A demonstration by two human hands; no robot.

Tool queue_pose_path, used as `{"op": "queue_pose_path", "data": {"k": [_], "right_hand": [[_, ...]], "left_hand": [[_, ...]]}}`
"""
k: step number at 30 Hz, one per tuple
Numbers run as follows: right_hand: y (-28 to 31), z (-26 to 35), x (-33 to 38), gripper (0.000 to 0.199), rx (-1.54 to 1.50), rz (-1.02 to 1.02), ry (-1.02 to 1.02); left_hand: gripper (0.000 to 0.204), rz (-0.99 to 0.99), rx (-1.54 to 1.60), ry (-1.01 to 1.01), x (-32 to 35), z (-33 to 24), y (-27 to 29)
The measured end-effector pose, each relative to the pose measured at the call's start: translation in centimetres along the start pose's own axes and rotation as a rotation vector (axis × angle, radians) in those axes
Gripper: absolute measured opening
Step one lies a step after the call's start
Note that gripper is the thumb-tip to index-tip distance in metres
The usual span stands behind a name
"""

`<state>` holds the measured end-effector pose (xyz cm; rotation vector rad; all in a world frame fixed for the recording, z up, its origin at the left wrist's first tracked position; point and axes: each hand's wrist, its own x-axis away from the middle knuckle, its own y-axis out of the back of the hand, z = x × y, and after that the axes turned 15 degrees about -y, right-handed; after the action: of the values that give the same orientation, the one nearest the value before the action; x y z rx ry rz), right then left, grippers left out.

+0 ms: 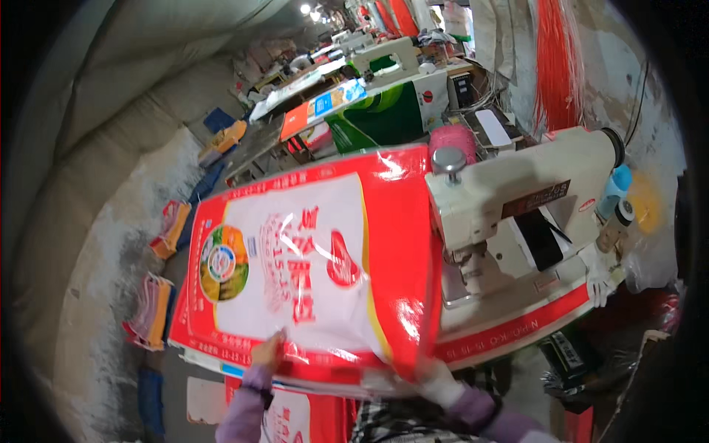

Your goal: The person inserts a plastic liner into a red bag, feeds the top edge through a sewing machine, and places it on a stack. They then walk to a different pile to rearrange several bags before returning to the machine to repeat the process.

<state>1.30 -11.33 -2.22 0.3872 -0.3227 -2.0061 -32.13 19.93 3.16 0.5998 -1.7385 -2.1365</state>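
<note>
A large flat red and white printed plastic sack (306, 255) lies across the sewing table, its right side up against the sewing machine (517, 196). My left hand (267, 351) is closed on its near edge, the thumb on top and the other fingers mostly hidden. My right hand (437, 382) looks whitish and is smeared by motion at the sack's near right corner; its fingers cannot be made out. The machine's needle area (467, 258) stands just right of the sack's red border.
Under the near edge, more red and white sacks (325, 417) hang or lie. A pink thread cone (452, 140) stands behind the machine, a black phone (539, 240) and white glove (598, 277) on its right. Further sewing tables (258, 151) line up behind. Bundled sacks (151, 310) sit left.
</note>
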Motion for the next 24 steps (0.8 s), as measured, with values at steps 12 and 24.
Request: {"op": "queue_pose_path", "data": {"k": [12,24], "right_hand": [[-3.1,9.4,-8.0,0.05,0.437,0.117,-0.135],[-21.5,11.0,-6.8,0.061,0.338,0.521,0.35]], "left_hand": [[0.041,-1.036,1.944,1.192,15.8,-5.4,1.7],[0.023,-0.179,0.041,1.838,54.7,-27.4,-1.0]]}}
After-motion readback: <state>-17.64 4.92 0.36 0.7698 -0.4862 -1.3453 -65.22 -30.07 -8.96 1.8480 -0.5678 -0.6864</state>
